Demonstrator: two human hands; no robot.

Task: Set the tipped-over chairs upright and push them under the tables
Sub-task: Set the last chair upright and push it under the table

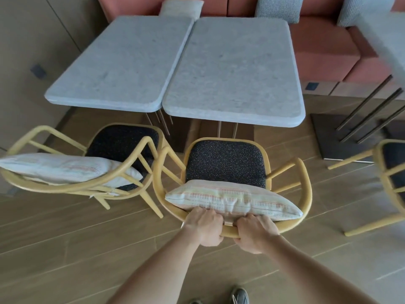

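Observation:
A yellow chair (305, 185) with a dark speckled seat and a striped cushion stands upright in front of the right grey table (236, 69). My left hand (205, 227) and my right hand (255, 233) both grip the top of its curved backrest, side by side. The seat's front edge sits at the table's near edge. A second yellow chair (122, 172) with a pale cushion stands upright to the left, before the left grey table (122, 62), turned slightly askew. A third yellow chair (388, 178) shows partly at the right edge.
A salmon bench sofa (324, 47) with checked pillows runs behind the tables. Another table's dark base plate and legs (350, 130) stand at the right. My shoe (240, 296) is on the wooden floor below.

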